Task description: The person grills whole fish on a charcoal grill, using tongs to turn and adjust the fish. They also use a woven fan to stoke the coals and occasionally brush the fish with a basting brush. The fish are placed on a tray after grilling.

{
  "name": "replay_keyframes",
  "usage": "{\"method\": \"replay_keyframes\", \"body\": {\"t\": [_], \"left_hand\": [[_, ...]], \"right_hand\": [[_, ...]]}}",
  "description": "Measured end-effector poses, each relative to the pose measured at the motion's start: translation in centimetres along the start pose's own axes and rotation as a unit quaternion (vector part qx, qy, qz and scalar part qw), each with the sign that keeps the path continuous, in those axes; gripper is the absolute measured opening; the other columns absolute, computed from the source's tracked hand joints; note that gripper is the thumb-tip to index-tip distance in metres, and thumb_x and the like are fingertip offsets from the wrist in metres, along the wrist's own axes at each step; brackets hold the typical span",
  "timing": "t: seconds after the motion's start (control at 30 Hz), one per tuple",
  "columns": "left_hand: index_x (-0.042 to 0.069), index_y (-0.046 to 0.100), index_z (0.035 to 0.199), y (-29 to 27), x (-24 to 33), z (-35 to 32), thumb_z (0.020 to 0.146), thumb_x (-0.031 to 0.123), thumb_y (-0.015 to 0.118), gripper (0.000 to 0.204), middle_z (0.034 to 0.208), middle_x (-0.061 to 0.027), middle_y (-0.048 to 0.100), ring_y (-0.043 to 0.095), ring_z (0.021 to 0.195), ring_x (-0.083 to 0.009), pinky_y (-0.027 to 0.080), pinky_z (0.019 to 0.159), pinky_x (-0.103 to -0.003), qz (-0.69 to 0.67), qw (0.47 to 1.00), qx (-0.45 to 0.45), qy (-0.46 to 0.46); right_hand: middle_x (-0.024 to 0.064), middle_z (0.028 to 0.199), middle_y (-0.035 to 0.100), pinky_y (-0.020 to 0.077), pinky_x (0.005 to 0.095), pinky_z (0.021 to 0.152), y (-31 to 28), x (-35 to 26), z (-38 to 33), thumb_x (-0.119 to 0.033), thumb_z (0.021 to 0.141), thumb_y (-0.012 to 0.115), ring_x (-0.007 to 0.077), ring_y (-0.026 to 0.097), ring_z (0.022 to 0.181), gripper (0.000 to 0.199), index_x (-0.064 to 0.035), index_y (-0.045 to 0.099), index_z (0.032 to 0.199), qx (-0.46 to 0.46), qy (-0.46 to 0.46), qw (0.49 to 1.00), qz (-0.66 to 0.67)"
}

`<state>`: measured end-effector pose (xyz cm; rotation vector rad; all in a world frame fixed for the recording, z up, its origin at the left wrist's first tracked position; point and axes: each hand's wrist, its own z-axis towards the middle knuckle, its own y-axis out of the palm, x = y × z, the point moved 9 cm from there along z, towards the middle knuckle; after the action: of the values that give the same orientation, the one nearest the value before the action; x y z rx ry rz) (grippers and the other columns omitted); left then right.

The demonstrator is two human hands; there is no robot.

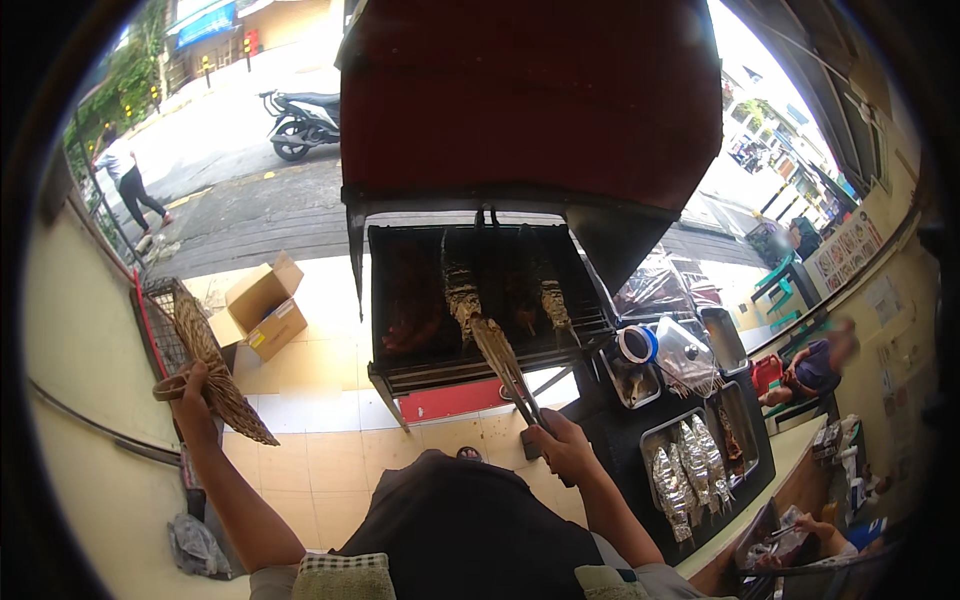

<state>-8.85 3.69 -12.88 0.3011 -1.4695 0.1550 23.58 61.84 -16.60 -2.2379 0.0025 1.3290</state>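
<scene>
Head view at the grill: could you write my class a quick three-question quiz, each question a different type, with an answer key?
1. What does the left hand hold?
a) a knife
b) a woven fan
c) a cup
2. True or false: the right hand grips the tongs.
3. Fill the gap: to the right of the grill, foil-wrapped parcels lie in a metal ____.

Key:
1. b
2. True
3. tray
</scene>
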Motion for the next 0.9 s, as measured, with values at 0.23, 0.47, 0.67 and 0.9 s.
{"method": "replay_keyframes", "body": {"t": [0.23, 0.47, 0.67, 0.9], "left_hand": [[-0.002, 0.058, 0.129, 2.5, 10.0, -6.1, 0.111, 0.028, 0.045, 0.038, 0.116, -0.0113, 0.068, 0.065, 0.087, -0.017, 0.055, 0.078, -0.031, -0.527, 0.758, -0.361, 0.13], [0.002, 0.059, 0.131, -0.4, 1.4, -6.0, 0.107, 0.033, 0.052, 0.04, 0.121, -0.0095, 0.063, 0.061, 0.11, -0.0199, 0.049, 0.098, -0.036, -0.023, 0.999, -0.005, -0.032], [-0.004, 0.055, 0.14, -3.3, 5.8, -9.7, 0.107, 0.033, 0.055, 0.05, 0.143, -0.0188, 0.058, 0.054, 0.133, -0.0302, 0.046, 0.111, -0.042, -0.284, 0.958, 0.043, 0.017], [-0.001, 0.062, 0.126, -3.8, 6.1, -12.2, 0.103, 0.018, 0.066, 0.031, 0.12, -0.0093, 0.066, 0.061, 0.115, -0.0238, 0.047, 0.105, -0.042, -0.078, 0.99, 0.115, 0.009]], "right_hand": [[0.0148, 0.074, 0.068, 0.0527, 0.0408, 0.062, 1.7, -9.4, 10.6, -0.048, 0.09, 0.076, 0.0264, 0.068, 0.063, 0.053, 0.0026, 0.072, 0.104, -0.041, -0.121, 0.981, -0.145], [0.0266, 0.109, 0.075, 0.0562, 0.0459, 0.094, 5.8, -16.4, 26.1, -0.065, 0.086, 0.069, 0.0411, 0.073, 0.108, 0.071, -0.0005, 0.076, 0.116, -0.071, -0.122, 0.949, -0.283], [0.0256, 0.123, 0.072, 0.0549, 0.0448, 0.097, 7.9, -20.0, 29.6, -0.055, 0.086, 0.075, 0.037, 0.071, 0.115, 0.067, -0.0013, 0.072, 0.126, -0.07, -0.152, 0.922, -0.348], [0.0226, 0.119, 0.075, 0.0527, 0.0447, 0.099, 4.1, -20.4, 30.8, -0.059, 0.089, 0.073, 0.031, 0.071, 0.114, 0.063, -0.0033, 0.076, 0.12, -0.14, -0.131, 0.926, -0.326]]}}
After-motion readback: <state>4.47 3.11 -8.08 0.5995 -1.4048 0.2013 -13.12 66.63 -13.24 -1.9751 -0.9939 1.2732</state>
